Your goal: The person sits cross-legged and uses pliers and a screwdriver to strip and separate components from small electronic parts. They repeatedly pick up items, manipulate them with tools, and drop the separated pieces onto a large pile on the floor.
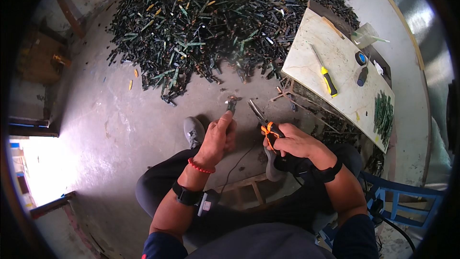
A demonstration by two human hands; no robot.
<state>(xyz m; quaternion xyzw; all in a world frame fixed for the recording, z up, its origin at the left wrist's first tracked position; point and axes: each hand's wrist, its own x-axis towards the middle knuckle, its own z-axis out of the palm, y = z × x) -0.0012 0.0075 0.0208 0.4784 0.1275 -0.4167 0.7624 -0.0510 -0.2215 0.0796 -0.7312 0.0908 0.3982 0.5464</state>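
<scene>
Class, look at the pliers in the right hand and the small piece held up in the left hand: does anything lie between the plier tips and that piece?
Nothing visible does. The pliers in the right hand point toward the small piece gripped by the left hand; only open air above the bare grey floor separates tips and piece.

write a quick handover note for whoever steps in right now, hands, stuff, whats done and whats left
Left hand: shut on a small dark strip, held up.
Right hand: shut on pliers, jaws apart, pointing at the strip, not touching it.
Big pile of dark and green strips lies on the floor ahead.
Small green batch sits on the board, beside a yellow screwdriver.
Done: only that batch, seemingly. Left: nearly the whole pile.
</scene>
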